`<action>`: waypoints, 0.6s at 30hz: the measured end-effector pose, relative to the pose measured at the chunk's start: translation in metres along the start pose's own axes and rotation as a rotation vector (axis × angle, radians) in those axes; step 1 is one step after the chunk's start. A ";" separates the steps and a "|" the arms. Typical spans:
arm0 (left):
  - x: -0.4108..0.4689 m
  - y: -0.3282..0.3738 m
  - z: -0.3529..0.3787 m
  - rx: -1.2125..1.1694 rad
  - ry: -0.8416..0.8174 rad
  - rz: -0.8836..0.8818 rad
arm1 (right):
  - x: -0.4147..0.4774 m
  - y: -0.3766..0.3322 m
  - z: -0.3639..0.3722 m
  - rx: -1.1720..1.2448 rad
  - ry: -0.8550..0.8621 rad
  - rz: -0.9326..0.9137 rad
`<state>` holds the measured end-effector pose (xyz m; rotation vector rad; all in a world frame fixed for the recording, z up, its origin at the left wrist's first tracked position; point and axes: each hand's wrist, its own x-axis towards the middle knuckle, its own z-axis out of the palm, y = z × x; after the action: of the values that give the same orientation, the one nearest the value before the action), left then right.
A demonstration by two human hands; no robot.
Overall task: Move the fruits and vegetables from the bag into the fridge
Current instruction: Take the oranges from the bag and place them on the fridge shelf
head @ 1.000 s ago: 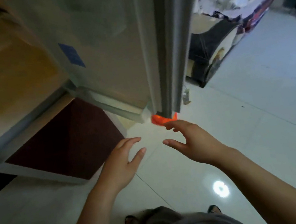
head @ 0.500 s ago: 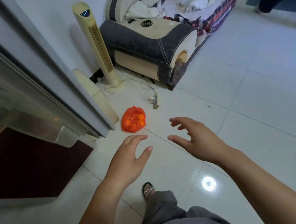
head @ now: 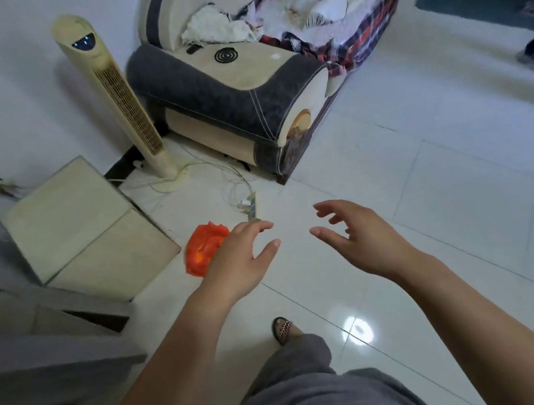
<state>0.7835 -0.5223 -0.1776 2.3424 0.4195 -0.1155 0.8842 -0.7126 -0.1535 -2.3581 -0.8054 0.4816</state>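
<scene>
While both hands hung empty near the centre of the frame, I had nothing gripped: the left hand (head: 236, 259) was spread loosely with its thumb out, and the right hand (head: 364, 239) had its fingers apart and slightly hooked, well clear of the left. Just past the left knuckles, left of centre, the orange bag (head: 203, 250) lay on the white floor (head: 428, 178), partly hidden by that hand. I could not tell whether skin touched plastic, though I judged the hand was above it. Orange lumps showed through the film, but I could not name the produce. Just beside the bag, to its upper right, sat a power strip (head: 251, 208) with thin white cables running back toward the tower fan (head: 118, 96) and the sofa (head: 235, 92) in the upper half. A cream slab (head: 78, 227) lay to the bag's left, and I took the grey panel (head: 39, 357) at lower left to be the fridge door's edge. My worries were plain. Grabbing the thin plastic by its belly and not its neck could tear it and send round fruit rolling over glossy tiles. A careless sweep could also snag those cables and drag the strip. Swinging the load back toward the lower left could knock it against that grey panel.
</scene>
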 end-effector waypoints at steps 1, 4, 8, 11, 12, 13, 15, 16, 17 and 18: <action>0.017 -0.001 -0.007 0.011 0.003 -0.016 | 0.019 -0.001 -0.005 -0.008 -0.013 -0.006; 0.058 -0.010 -0.031 0.029 0.021 -0.085 | 0.075 -0.007 -0.015 -0.012 -0.045 -0.048; 0.086 -0.034 -0.057 0.020 0.080 -0.210 | 0.141 -0.022 -0.006 -0.027 -0.158 -0.141; 0.098 -0.057 -0.074 0.001 0.135 -0.329 | 0.192 -0.037 0.012 -0.054 -0.306 -0.245; 0.100 -0.065 -0.080 0.001 0.156 -0.372 | 0.211 -0.042 0.019 -0.061 -0.355 -0.287; 0.103 -0.075 -0.085 -0.004 0.185 -0.422 | 0.230 -0.048 0.027 -0.071 -0.405 -0.336; 0.107 -0.091 -0.095 -0.038 0.264 -0.512 | 0.268 -0.061 0.043 -0.085 -0.504 -0.432; 0.110 -0.097 -0.099 -0.049 0.304 -0.547 | 0.288 -0.067 0.051 -0.099 -0.550 -0.476; 0.115 -0.101 -0.105 -0.061 0.330 -0.587 | 0.307 -0.073 0.060 -0.121 -0.596 -0.521; 0.121 -0.105 -0.110 -0.080 0.341 -0.647 | 0.327 -0.077 0.069 -0.150 -0.649 -0.561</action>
<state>0.8587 -0.3433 -0.1921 2.0648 1.3144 -0.0017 1.0616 -0.4234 -0.2030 -1.9630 -1.7791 0.9733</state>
